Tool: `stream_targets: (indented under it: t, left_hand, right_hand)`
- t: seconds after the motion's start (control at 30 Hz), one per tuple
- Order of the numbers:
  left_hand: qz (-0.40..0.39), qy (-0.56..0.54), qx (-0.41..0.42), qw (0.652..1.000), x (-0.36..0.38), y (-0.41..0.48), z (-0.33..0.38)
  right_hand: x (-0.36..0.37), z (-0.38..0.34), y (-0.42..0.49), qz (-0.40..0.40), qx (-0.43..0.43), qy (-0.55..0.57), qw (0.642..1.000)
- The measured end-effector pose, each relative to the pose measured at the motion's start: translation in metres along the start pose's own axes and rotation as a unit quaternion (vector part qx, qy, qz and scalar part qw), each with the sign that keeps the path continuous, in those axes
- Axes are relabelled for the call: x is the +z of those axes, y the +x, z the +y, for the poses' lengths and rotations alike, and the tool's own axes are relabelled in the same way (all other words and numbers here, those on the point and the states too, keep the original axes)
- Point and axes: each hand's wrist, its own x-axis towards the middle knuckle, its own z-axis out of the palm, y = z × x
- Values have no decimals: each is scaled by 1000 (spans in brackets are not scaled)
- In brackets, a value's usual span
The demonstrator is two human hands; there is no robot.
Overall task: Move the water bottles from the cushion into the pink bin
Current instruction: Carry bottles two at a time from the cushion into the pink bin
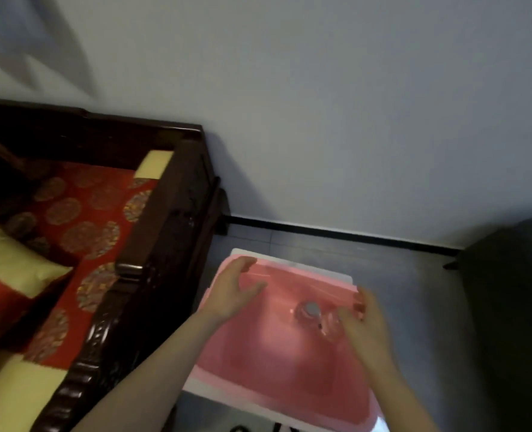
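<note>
Your right hand (367, 325) grips a clear water bottle (316, 316) over the pink bin (277, 357) (left hand (233, 291) spread, holding nothing). Let go early and it may bounce out onto the floor (399, 269).

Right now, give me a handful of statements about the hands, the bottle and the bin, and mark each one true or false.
1. The right hand holds a clear bottle over the pink bin. True.
2. The left hand grips a second bottle. False: it is open and holds nothing, hovering over the bin's left rim.
3. The bin stands on the red cushion. False: it sits on the floor beside the dark wooden sofa.
4. The bottle's cap points toward the camera. True.
5. Bottles lie on the cushion. False: none shows on the part in view.
</note>
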Motion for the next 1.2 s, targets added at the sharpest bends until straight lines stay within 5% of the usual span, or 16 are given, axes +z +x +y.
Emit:
stream_targets:
  t: [0.3, 0.53, 0.87, 1.2]
  left_hand:
    - [256, -150, -43, 954, -193, -140, 6]
    - [425, -155, -94, 887, -336, -320, -54]
    - [539, -145, -114, 822, -470, -520, -173]
    - [594, -145, -127, 781, -588, -573, -260]
  right_hand:
    - [91, -153, -79, -116, -332, -160, 923]
    - [205, -232, -207, -209, -462, -158, 847]
    - [363, -267, -385, -268, -511, -133, 806]
    - [526, -326, -470, -289, -561, -132, 765]
